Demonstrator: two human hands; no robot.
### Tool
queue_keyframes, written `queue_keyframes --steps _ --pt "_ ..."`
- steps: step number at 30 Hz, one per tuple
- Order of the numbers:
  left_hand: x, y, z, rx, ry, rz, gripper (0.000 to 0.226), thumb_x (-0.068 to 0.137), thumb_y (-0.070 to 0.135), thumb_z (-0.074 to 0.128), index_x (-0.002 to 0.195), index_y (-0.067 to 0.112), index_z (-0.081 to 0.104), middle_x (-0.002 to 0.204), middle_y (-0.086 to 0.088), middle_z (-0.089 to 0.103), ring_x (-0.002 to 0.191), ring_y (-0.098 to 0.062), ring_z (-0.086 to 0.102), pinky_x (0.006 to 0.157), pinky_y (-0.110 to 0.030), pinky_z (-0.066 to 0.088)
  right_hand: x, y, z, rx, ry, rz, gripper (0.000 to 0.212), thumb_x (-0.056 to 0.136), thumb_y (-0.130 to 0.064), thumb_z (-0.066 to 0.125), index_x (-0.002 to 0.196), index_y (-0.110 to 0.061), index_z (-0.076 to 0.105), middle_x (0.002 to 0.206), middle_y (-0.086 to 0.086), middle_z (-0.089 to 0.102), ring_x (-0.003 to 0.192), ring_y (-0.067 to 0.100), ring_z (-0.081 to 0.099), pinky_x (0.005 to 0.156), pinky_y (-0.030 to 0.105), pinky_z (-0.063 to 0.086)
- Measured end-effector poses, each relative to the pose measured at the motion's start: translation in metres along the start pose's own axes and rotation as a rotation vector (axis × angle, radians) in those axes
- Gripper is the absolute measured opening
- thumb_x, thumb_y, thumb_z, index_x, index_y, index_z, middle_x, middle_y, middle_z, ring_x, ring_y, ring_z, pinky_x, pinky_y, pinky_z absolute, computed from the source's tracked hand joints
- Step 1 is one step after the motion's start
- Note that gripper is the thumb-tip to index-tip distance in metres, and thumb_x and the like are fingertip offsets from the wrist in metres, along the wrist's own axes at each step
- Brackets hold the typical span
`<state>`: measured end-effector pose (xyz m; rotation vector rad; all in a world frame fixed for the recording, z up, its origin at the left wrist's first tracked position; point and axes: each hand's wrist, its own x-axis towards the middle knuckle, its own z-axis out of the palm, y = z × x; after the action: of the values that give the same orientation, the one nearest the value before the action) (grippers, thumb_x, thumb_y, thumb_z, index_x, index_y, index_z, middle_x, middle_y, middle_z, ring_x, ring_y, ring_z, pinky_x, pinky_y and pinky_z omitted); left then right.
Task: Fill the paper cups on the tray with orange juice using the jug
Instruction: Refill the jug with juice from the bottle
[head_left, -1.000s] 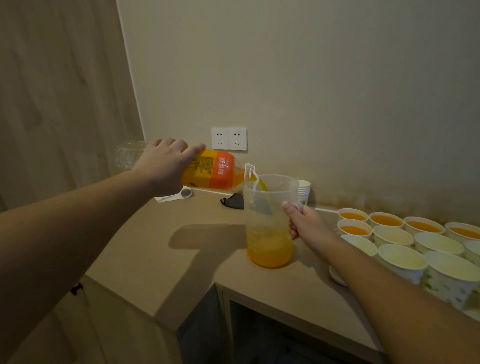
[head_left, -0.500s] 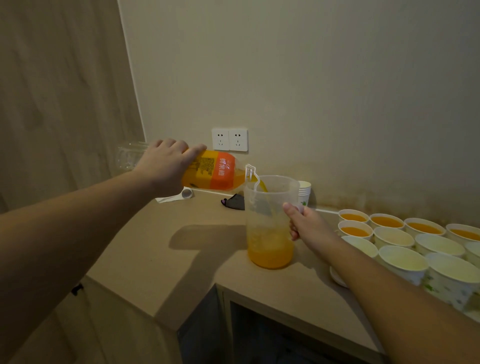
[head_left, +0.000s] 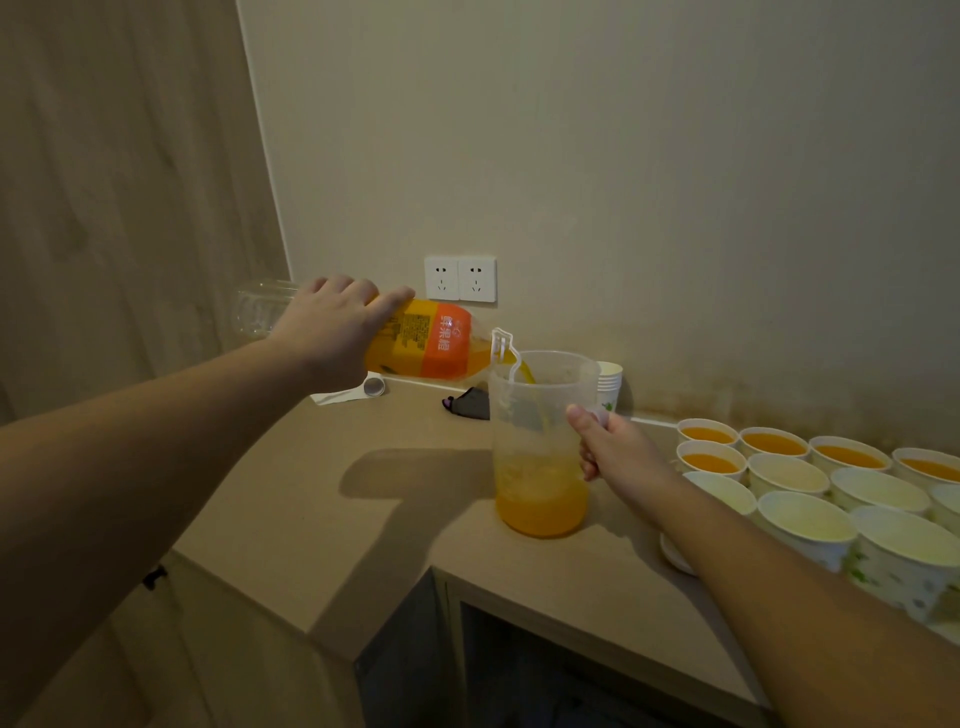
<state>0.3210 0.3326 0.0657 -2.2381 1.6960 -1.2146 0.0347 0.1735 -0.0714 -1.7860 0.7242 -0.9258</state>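
On the table (head_left: 395, 525), against the wall:

Jug (head_left: 540, 447): clear plastic, upright, just left of the cup tray, about a third full of orange juice. Right hand (head_left: 615, 449) curls round its handle side, steadying it.

Bottle (head_left: 415, 340): tipped nearly level, neck over the jug rim, a stream of juice running in. Left hand (head_left: 332, 332) wraps the clear rear half; grip closed on the bottle.

Paper cups (head_left: 800, 519): massed at right on a tray whose edge barely shows; the back row and one beside it hold juice, the nearer ones look unfilled.

Sundries: stack of spare cups (head_left: 609, 384) behind the jug; bottle cap (head_left: 373, 386); dark object (head_left: 470, 404), unidentified; twin wall socket (head_left: 460, 278).

Hazards, as judged: neck drifting off the rim would spill on the table; a gulping pour may splash; the right forearm, passing just beside the nearest cups, could knock them.
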Motion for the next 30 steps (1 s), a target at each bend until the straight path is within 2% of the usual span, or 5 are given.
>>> queue_keyframes --steps 11,30 --pt "0.0008 -0.0015 0.0003 0.01 0.009 0.01 0.113 0.074 0.051 0.085 0.157 0.034 0.011 0.14 -0.007 0.051 0.128 -0.032 0.049 0.109 -0.048 0.04 -0.0016 -0.0022 0.0008 -0.011 0.01 -0.002 0.039 0.098 -0.051 0.051 0.075 -0.02 0.047 0.054 -0.007 0.052 0.059 0.016 0.053 0.071 0.043 0.05" --pt "0.0023 -0.0033 0.0001 0.022 0.005 0.02 0.115 0.072 0.05 0.086 0.157 0.035 0.011 0.14 -0.007 0.051 0.129 -0.032 0.049 0.109 -0.05 0.039 -0.006 -0.006 0.0015 -0.011 0.004 -0.005 0.037 0.099 -0.049 0.05 0.077 -0.018 0.048 0.058 -0.004 0.051 0.06 0.016 0.051 0.067 0.036 0.049"
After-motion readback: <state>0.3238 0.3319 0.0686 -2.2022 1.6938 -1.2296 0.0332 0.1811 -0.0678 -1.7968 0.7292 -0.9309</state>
